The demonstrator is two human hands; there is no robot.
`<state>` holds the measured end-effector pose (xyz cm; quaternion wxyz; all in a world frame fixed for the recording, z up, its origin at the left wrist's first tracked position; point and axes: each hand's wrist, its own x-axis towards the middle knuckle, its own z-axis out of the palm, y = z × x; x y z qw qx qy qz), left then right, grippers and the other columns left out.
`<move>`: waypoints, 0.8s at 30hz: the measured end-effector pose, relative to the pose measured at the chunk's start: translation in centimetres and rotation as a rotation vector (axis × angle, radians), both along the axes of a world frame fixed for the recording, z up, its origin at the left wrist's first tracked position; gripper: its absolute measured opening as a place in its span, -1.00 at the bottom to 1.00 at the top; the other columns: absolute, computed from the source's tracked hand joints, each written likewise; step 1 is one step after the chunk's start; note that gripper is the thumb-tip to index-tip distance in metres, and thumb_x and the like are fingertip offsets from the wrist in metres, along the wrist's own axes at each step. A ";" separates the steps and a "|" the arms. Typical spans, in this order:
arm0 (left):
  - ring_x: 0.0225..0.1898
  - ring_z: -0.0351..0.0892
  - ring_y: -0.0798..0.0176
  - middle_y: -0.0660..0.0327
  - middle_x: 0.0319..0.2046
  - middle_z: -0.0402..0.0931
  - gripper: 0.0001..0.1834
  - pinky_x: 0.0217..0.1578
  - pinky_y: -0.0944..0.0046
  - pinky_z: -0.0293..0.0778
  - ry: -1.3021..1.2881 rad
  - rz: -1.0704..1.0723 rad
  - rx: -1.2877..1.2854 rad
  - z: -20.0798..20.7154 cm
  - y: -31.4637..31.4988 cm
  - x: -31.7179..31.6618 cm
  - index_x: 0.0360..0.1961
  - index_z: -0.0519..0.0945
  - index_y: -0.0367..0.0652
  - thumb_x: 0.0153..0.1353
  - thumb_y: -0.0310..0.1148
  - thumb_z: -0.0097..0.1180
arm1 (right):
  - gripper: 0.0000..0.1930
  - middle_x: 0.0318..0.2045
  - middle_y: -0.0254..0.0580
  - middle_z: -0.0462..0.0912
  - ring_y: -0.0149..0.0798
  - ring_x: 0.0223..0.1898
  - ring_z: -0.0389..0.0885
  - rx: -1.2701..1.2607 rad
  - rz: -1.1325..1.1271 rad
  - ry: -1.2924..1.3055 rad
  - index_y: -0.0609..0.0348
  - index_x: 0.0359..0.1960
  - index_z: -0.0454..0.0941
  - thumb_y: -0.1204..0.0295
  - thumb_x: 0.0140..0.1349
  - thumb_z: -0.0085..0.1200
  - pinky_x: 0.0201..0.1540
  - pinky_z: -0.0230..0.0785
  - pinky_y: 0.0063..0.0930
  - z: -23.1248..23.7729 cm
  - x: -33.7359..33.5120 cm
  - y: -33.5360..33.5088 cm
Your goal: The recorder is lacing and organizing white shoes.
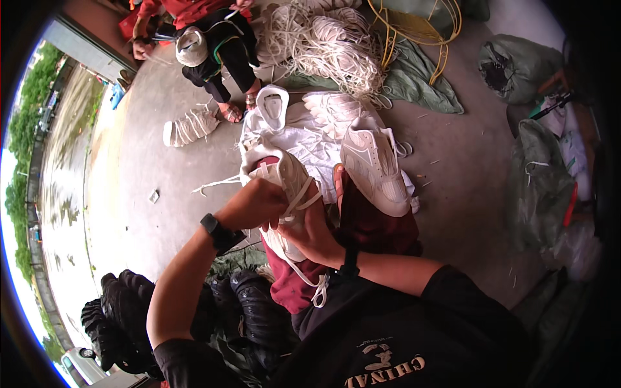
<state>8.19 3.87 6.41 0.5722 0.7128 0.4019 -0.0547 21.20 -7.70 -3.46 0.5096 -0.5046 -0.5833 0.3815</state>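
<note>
A white sneaker (291, 169) with a reddish inside rests over my lap, partly hidden by my hands. My right hand (314, 233) is wrapped round its side and front, gripping it. Closed in a pinch over the eyelets, my left hand (262, 200) has a white shoelace (305, 197) at its fingers; the fingertips are partly hidden. One lace end trails left of the shoe, and another (320, 290) hangs down by my lap. Just right of my hands stands a second white sneaker (375, 169) whose eyelets show no lace.
More white shoes (273, 108) lie on a white cloth (301, 149) ahead. A lace-wrapped shoe (191, 128) is on the floor. Beyond are a heap of laces (336, 48), a yellow-framed chair (414, 26) and a seated person (217, 39) holding a shoe. Black bundles (126, 317) lie at my left; sacks (521, 68) at right.
</note>
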 end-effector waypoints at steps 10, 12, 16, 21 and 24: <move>-0.57 0.63 0.11 0.09 -0.65 0.56 -0.84 -0.48 0.20 0.52 0.001 0.058 0.527 -1.7 -3.2 -0.2 -0.38 0.65 -0.19 0.16 -0.36 0.08 | -0.05 0.22 0.36 0.06 0.23 0.29 0.04 -0.033 -0.072 -0.004 0.55 0.31 -0.21 0.30 0.10 0.20 0.37 -0.19 -0.05 -1.8 -0.1 -0.6; -0.62 0.65 0.24 0.09 -0.63 0.59 -0.89 -0.55 0.28 0.52 -0.032 0.083 0.573 -1.8 -3.5 0.0 -0.33 0.64 -0.23 0.17 -0.46 0.12 | -0.10 0.18 0.34 0.10 0.21 0.25 0.08 -0.031 -0.064 0.103 0.52 0.28 -0.13 0.29 0.09 0.20 0.34 -0.14 -0.05 -1.7 0.1 -0.4; -0.63 0.64 0.22 0.12 -0.66 0.57 -0.91 -0.57 0.26 0.50 -0.003 0.149 0.594 -2.1 -4.4 0.5 -0.36 0.63 -0.23 0.15 -0.45 0.14 | -0.16 0.13 0.32 0.14 0.20 0.19 0.14 -0.044 -0.075 0.147 0.49 0.24 -0.04 0.28 0.08 0.21 0.30 -0.07 -0.05 -1.4 0.7 -0.3; -0.70 0.56 0.31 0.17 -0.72 0.53 -0.93 -0.64 0.30 0.41 0.046 0.174 0.801 -1.0 -5.1 -0.8 -0.37 0.60 -0.24 0.16 -0.46 0.16 | -0.21 0.09 0.30 0.16 0.20 0.15 0.16 0.031 -0.122 0.115 0.46 0.19 0.03 0.26 0.06 0.20 0.27 -0.05 -0.03 -0.9 0.4 0.2; -0.71 0.51 0.40 0.21 -0.74 0.52 -0.94 -0.67 0.36 0.36 0.108 0.272 0.574 -0.6 -4.8 -1.7 -0.37 0.59 -0.27 0.19 -0.48 0.14 | -0.20 0.11 0.31 0.16 0.21 0.18 0.13 -0.002 -0.129 0.107 0.47 0.20 0.04 0.24 0.06 0.21 0.29 -0.09 -0.02 -1.4 1.4 0.2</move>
